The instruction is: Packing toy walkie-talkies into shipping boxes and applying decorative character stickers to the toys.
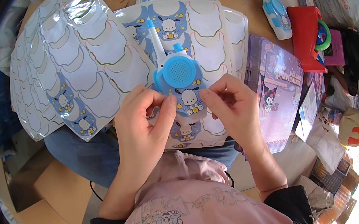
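A toy walkie-talkie (180, 71), white with a light-blue round speaker grille and an antenna tipped in blue, lies on the sticker sheets in front of me. Over its lower body sits a blue cartoon-dog sticker (189, 98). My left hand (143, 123) pinches the sticker's left edge between thumb and forefinger. On the other side, my right hand (237, 111) pinches its right edge, the thumb on the printed face. Whether the sticker's lower part touches the toy is hard to tell. Beneath lies a sticker sheet (208, 32), partly peeled.
Fanned sticker sheets (87, 56) overlap at the left. A second walkie-talkie (276, 13) lies at the far right, beside a red case (307, 38). Purple printed boxes or packages (276, 77) are stacked right of the sheets. Bags and clutter fill the right side; cardboard (60, 184) stands lower left.
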A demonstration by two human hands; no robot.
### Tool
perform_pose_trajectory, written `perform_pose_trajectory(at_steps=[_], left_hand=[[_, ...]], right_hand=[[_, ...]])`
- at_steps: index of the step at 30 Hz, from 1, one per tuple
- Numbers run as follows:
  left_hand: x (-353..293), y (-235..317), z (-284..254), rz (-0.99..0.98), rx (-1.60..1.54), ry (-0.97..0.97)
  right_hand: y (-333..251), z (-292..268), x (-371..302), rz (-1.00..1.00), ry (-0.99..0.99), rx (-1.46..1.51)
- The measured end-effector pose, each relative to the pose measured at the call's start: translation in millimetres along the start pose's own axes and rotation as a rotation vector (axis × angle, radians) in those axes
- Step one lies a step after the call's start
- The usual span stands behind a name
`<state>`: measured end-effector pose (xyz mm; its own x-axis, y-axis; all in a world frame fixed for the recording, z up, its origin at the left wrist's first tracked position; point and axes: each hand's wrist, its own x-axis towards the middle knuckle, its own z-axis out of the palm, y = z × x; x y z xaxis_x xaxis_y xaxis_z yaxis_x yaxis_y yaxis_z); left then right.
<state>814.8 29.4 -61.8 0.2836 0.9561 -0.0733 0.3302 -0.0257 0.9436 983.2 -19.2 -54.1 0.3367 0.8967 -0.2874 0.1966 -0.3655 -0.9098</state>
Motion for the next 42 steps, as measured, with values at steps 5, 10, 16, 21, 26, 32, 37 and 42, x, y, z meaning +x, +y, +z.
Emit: perform_pose_trajectory(at_steps=[5, 10, 16, 21, 26, 32, 37, 42], left_hand=[[1, 0, 1, 0.0, 0.019, 0.004], [1, 0, 2, 0.026, 0.054, 0.012], [0, -3, 3, 0.051, 0.047, 0.03], [-1, 6, 0, 0.012, 0.067, -0.081], [-3, -2, 4, -0.052, 0.011, -0.059], [2, 1, -2, -0.089, 0.065, -0.102], [2, 0, -7, -0.113, -0.026, -0.116], [7, 6, -18, -0.181, -0.228, -0.115]], right_hand=[[0, 1, 0, -0.008, -0.006, -0.033], [-4, 4, -1, -0.122, 0.013, -0.135], [-4, 4, -1, -0.184, 0.03, -0.184], [-3, 4, -1, -0.199, 0.03, -0.202], [-2, 6, -2, -0.228, 0.031, -0.225], [-2, 4, -3, -0.401, 0.094, -0.494], [1, -14, 4, -0.212, 0.016, -0.534], [4, -16, 2, 0.034, -0.048, 0.14]])
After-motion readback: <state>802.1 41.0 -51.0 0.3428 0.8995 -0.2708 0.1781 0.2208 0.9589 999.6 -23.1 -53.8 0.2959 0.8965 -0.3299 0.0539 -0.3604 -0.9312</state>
